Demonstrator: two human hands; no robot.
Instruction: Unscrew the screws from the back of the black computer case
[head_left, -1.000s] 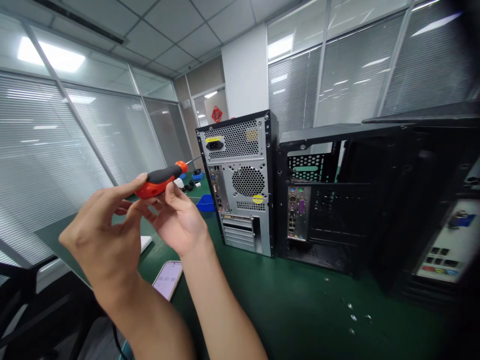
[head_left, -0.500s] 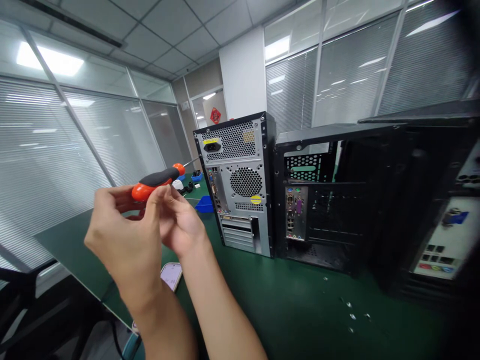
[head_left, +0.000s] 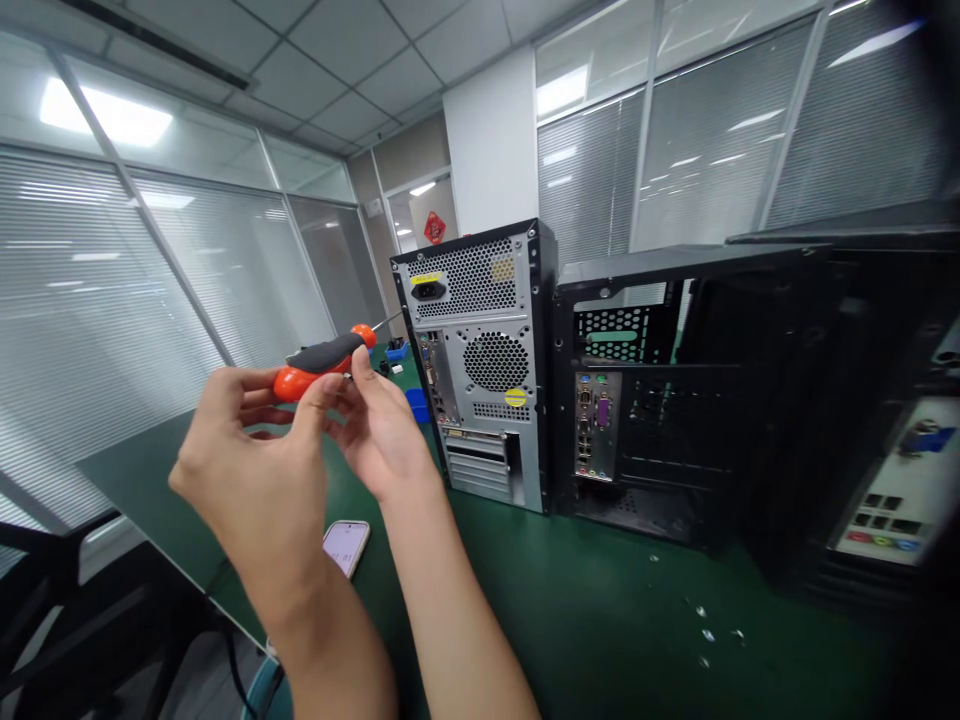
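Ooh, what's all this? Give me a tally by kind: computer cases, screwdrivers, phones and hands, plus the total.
Computer cases: 3
Screwdriver: 1
Phone: 1
Bare hands: 2
Total: 7

Of the hands (head_left: 384, 430), the right one has moved farther forward along the screwdriver (head_left: 322, 360).

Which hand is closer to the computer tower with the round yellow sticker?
The right hand: it is just left of the tower, at the front of the screwdriver's handle. The left hand is farther left, at the handle's back end.
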